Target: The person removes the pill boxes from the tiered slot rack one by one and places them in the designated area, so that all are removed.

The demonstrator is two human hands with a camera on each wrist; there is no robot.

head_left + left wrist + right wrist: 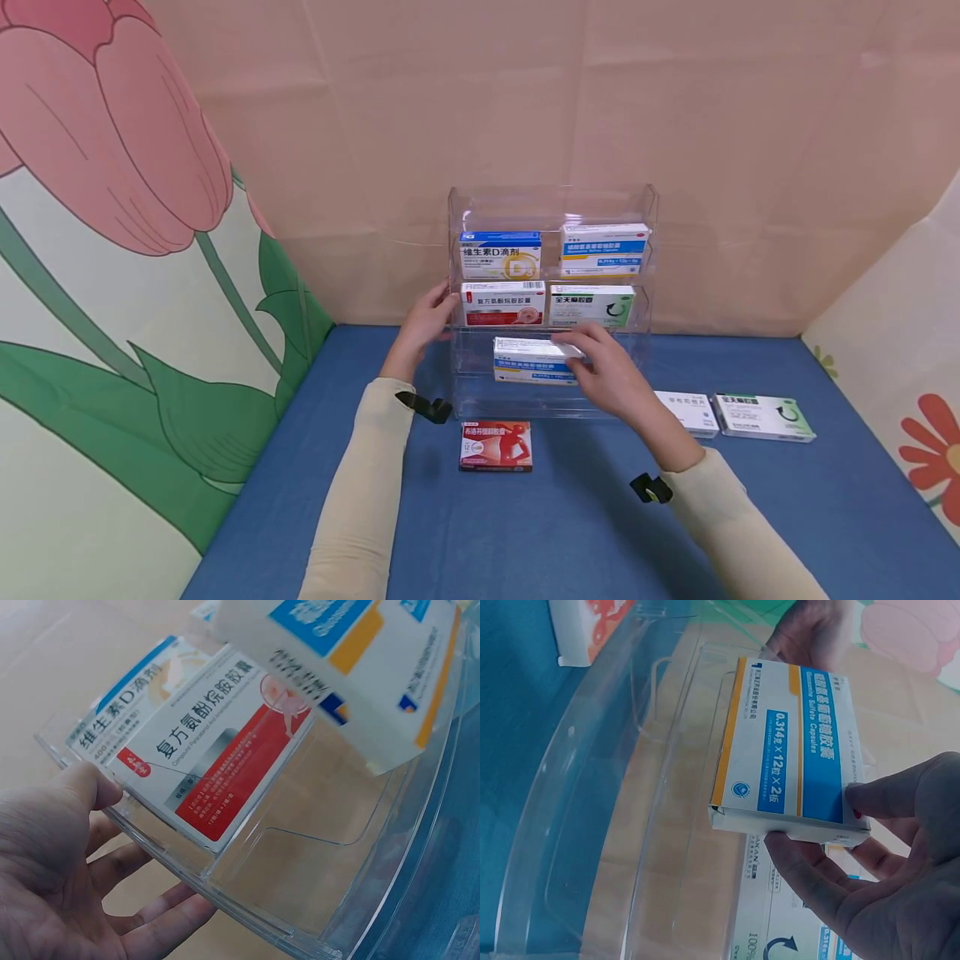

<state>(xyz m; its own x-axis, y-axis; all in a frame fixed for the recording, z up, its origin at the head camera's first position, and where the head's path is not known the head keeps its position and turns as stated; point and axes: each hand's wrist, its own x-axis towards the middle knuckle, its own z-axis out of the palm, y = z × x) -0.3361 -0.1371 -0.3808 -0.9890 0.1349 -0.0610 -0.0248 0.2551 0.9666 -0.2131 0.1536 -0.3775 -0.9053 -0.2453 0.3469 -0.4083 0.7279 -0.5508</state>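
Note:
A clear plastic display rack (pixel 551 406) with three tiers stands on the table. My right hand (pixel 611 371) pinches one end of a white, blue and yellow medicine box (pixel 784 746), thumb on one face and fingers at its end and behind. This box is in front of the bottom tier, slightly tilted. My left hand (pixel 430 317) holds the rack's left side, with the thumb at the front edge and the fingers behind. In the middle tier sit a red-and-white medicine box (pixel 217 750) and a green-and-white medicine box (pixel 591 307).
The top tier holds a vitamin D box (pixel 500 255) and another blue-and-white box (pixel 604 250). A red box (pixel 496 447) lies before the rack. To the right lie a white box (pixel 688 413), partly behind my right arm, and a green-and-white box (pixel 763 417).

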